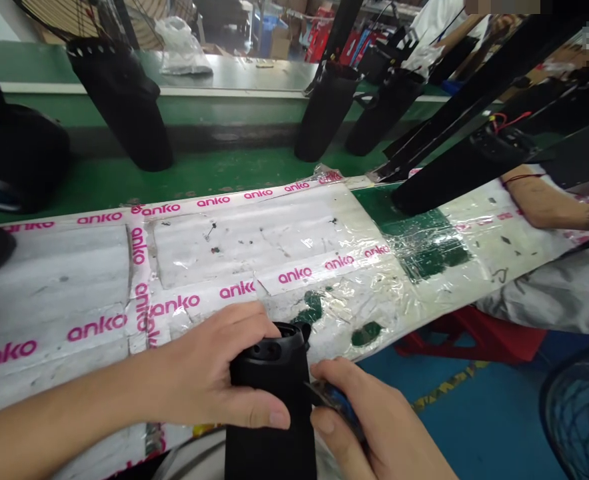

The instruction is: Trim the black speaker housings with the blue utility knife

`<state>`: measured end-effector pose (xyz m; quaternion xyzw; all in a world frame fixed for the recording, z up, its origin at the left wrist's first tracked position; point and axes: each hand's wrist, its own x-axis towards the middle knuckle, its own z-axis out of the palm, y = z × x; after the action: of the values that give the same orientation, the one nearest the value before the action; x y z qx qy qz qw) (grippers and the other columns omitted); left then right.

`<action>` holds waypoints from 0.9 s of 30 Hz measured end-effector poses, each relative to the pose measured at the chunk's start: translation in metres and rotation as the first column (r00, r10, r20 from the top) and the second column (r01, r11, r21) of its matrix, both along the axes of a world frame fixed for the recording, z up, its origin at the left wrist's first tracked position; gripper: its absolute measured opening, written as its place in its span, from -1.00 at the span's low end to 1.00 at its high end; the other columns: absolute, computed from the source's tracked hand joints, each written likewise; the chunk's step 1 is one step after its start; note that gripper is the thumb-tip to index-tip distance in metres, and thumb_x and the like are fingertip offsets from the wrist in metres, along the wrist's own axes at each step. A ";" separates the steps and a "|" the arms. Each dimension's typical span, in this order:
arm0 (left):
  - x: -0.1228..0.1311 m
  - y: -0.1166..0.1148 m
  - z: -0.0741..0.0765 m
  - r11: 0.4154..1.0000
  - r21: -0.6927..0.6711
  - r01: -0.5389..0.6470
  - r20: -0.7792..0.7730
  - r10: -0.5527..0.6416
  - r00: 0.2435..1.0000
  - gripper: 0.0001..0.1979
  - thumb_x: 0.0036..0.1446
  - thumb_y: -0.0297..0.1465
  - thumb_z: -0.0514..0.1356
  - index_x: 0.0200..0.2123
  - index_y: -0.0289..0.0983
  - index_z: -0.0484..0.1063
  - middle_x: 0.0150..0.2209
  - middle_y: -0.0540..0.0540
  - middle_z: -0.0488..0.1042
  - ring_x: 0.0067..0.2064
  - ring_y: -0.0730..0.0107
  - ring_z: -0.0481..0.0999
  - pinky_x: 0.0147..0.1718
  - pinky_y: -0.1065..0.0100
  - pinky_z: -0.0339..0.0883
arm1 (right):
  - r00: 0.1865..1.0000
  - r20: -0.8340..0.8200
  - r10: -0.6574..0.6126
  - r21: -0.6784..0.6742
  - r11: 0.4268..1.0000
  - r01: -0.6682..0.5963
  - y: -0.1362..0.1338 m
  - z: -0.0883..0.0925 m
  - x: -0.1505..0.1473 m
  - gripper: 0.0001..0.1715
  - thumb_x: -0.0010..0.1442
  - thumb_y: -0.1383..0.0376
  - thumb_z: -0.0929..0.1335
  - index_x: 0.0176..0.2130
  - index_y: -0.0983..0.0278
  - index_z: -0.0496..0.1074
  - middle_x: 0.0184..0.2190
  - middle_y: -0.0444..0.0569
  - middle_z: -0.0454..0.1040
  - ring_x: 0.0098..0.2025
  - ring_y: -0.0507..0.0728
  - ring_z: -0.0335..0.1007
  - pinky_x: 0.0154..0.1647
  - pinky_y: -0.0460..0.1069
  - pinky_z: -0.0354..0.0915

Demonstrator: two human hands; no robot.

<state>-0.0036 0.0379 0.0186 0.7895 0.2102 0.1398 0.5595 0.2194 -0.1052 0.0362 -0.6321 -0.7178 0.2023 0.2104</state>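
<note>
Desk (244,237): runs left to right, covered in white sheeting, pink "anko" tape and clear film, torn in places on the right half. Green strip (214,163) along its far side. Right side: red stool (474,333) under the desk edge, dark fan guard (581,407) at near right, a co-worker's forearm (554,203) over the desk. Tilted cylinder (454,167) just beside that forearm; can't tell if it's held.

Three far cylinders, black, on end along the green strip: one left (129,110), two close together right of middle. Rounded black unit (19,157) with a loop, far left. Clear plastic bag (181,50) beyond the strip.

Held cylinder (269,447): black, at the near edge of the desk, right in front of the person, open end up, bottom out of view. Left hand (209,377): grip clamped on it, fingers over the rim, thumb across the side. Right hand (374,413): grip closed around a blue-and-dark tool (341,403), tip at the cylinder's right side; contact unclear.
</note>
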 end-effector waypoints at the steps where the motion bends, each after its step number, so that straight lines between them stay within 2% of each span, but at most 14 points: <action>1: 0.000 -0.001 0.000 1.000 -0.014 0.003 -0.004 -0.003 1.000 -0.56 0.22 0.04 0.37 -0.15 -0.21 0.48 -0.24 -0.02 0.39 -0.21 0.27 0.44 -0.24 0.31 0.35 | 0.992 0.112 0.063 0.104 0.992 -0.074 0.004 0.000 0.000 -0.72 0.56 0.18 0.18 0.11 0.15 0.37 -0.25 0.01 0.61 -0.38 0.17 0.56 -0.48 -0.01 0.40; 3: -0.001 -0.002 0.001 0.999 -0.051 0.016 0.006 -0.016 1.000 -0.62 0.21 -0.06 0.40 -0.12 -0.20 0.48 -0.22 -0.04 0.40 -0.20 0.25 0.45 -0.22 0.30 0.38 | 0.952 0.279 0.122 0.209 0.960 -0.185 0.013 0.000 0.002 -0.73 0.56 0.24 0.15 0.08 0.22 0.35 -0.33 -0.02 0.55 -0.45 0.15 0.47 -0.51 0.01 0.31; 7: 0.000 -0.003 0.002 0.992 -0.114 0.059 0.070 -0.051 0.996 -0.67 0.23 -0.15 0.39 -0.06 -0.20 0.48 -0.16 -0.08 0.42 -0.15 0.21 0.47 -0.13 0.21 0.45 | 0.843 0.502 0.192 0.211 0.918 -0.334 0.023 0.011 0.010 -0.69 0.59 0.21 0.12 0.03 0.26 0.36 -0.39 -0.07 0.50 -0.45 0.15 0.41 -0.43 0.05 0.25; 9: 0.003 -0.003 0.002 0.988 -0.137 0.077 0.090 -0.065 0.994 -0.68 0.25 -0.15 0.38 -0.05 -0.19 0.48 -0.14 -0.09 0.42 -0.13 0.21 0.48 -0.08 0.19 0.45 | 0.799 0.558 0.224 0.180 0.907 -0.380 0.026 0.018 0.013 -0.67 0.59 0.21 0.11 0.04 0.27 0.37 -0.38 -0.08 0.49 -0.43 0.16 0.40 -0.39 0.08 0.24; 12: 0.006 -0.002 0.002 0.984 -0.145 0.099 0.112 -0.083 0.990 -0.69 0.26 -0.18 0.38 -0.04 -0.20 0.48 -0.13 -0.09 0.42 -0.10 0.19 0.47 -0.01 0.17 0.45 | 0.779 0.573 0.255 0.145 0.903 -0.403 0.028 0.024 0.016 -0.68 0.59 0.23 0.12 0.04 0.27 0.37 -0.38 -0.08 0.47 -0.44 0.16 0.38 -0.40 0.09 0.22; 17: 0.008 -0.002 0.002 0.988 -0.132 0.085 0.112 -0.071 0.991 -0.70 0.26 -0.19 0.37 -0.04 -0.19 0.48 -0.14 -0.08 0.43 -0.10 0.19 0.46 0.03 0.14 0.43 | 0.751 0.592 0.292 0.114 0.893 -0.436 0.030 0.018 0.019 -0.75 0.53 0.32 0.15 0.03 0.28 0.36 -0.39 -0.09 0.44 -0.47 0.15 0.34 -0.42 0.09 0.19; 20: 0.010 -0.002 0.002 0.992 -0.097 0.081 0.114 -0.070 0.991 -0.73 0.24 -0.20 0.36 -0.09 -0.19 0.47 -0.19 -0.07 0.44 -0.14 0.20 0.42 -0.01 0.15 0.40 | 0.741 0.607 0.287 0.103 0.896 -0.431 0.026 0.015 0.020 -0.76 0.38 0.44 0.19 -0.02 0.25 0.33 -0.41 -0.10 0.41 -0.49 0.16 0.31 -0.44 0.09 0.17; 23: 0.014 -0.003 0.002 0.994 -0.075 0.073 0.128 -0.063 0.990 -0.76 0.21 -0.24 0.37 -0.16 -0.19 0.44 -0.25 -0.06 0.44 -0.15 0.18 0.35 -0.05 0.17 0.37 | 0.726 0.610 0.318 0.054 0.897 -0.439 0.021 0.015 0.022 -0.70 0.27 0.46 0.23 -0.02 0.24 0.32 -0.40 -0.10 0.41 -0.49 0.17 0.32 -0.46 0.10 0.18; 27: 0.018 -0.005 -0.002 0.993 -0.109 0.051 0.171 -0.032 0.985 -0.73 0.21 -0.19 0.40 -0.20 -0.19 0.43 -0.26 -0.04 0.42 -0.13 0.19 0.38 0.16 0.08 0.32 | 0.732 0.577 0.362 0.025 0.888 -0.459 0.021 0.014 0.022 -0.61 0.17 0.52 0.22 -0.02 0.24 0.30 -0.39 -0.11 0.42 -0.50 0.17 0.32 -0.47 0.10 0.18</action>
<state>0.0143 0.0333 0.0165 0.7461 0.1529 0.1824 0.6219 0.2419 -0.0843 0.0500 -0.4683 -0.8835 -0.0095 -0.0065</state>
